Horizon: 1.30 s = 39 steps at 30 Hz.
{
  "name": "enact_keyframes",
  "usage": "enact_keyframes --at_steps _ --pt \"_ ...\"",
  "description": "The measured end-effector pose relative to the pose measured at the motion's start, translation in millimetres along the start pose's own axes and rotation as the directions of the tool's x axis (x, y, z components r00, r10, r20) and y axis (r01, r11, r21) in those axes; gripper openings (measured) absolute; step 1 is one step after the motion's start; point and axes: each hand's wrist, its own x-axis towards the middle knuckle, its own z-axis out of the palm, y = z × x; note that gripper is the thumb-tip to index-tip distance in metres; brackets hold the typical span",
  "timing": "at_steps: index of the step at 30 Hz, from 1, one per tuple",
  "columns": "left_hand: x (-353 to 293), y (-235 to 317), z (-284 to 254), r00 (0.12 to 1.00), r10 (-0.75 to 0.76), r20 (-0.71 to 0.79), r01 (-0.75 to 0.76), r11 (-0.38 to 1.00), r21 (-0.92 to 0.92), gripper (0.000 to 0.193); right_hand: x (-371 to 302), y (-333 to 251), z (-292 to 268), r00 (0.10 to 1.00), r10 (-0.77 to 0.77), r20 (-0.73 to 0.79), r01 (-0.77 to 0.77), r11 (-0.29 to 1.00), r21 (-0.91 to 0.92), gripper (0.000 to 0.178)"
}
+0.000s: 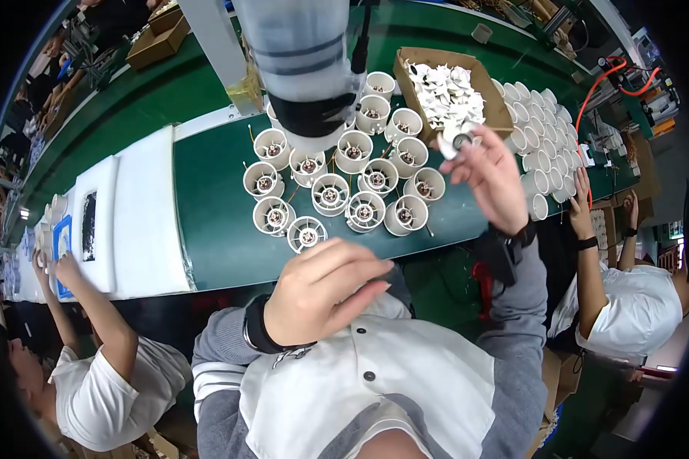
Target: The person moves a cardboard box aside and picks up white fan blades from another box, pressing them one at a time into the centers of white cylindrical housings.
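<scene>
My right hand (494,180) pinches a small white fan impeller (458,144) with a dark round centre, just in front of a cardboard box (500,115) heaped with white fan impellers (444,88). My left hand (325,294) is in front of my chest, fingers loosely bent and thumb apart, with nothing visible in it. Beyond it on the green table stand several white round fan housings (330,194), upright, with spokes and a small motor in each. The nearest housing (308,234) is right by my left knuckles.
A clear cylinder with a black lower end (302,84) hangs over the housings and hides some. White empty-looking cups (540,153) crowd the right side, beside a co-worker's hand (582,203). White foam sheets (145,214) lie left, near another co-worker's arm (99,306).
</scene>
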Motion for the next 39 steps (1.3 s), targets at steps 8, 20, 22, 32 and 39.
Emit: enact_keyframes --at_steps 8,20,22,32,39 --pt "-12 -20 19 0.985 -0.011 -0.172 0.026 0.996 0.09 0.044 -81 39 87 0.934 0.335 0.123 -0.351 0.801 0.485 0.037" --pt "-28 -42 16 0.994 0.006 -0.106 -0.022 0.988 -0.153 0.044 -71 75 76 0.916 0.185 0.357 -0.342 0.824 0.451 0.031" --pt "-34 -47 11 0.995 0.009 -0.095 -0.025 0.986 -0.162 0.042 -64 74 73 0.937 0.156 0.312 -0.243 0.934 0.262 0.032" --pt "-111 -81 -33 0.713 -0.429 -0.554 0.502 0.864 -0.023 0.032 -16 83 144 0.873 -0.076 0.482 0.47 0.395 -0.789 0.028" --pt "-108 -96 -33 0.896 -0.307 -0.32 0.412 0.843 0.345 0.06 1 91 169 0.857 0.054 0.512 0.498 0.166 -0.851 0.022"
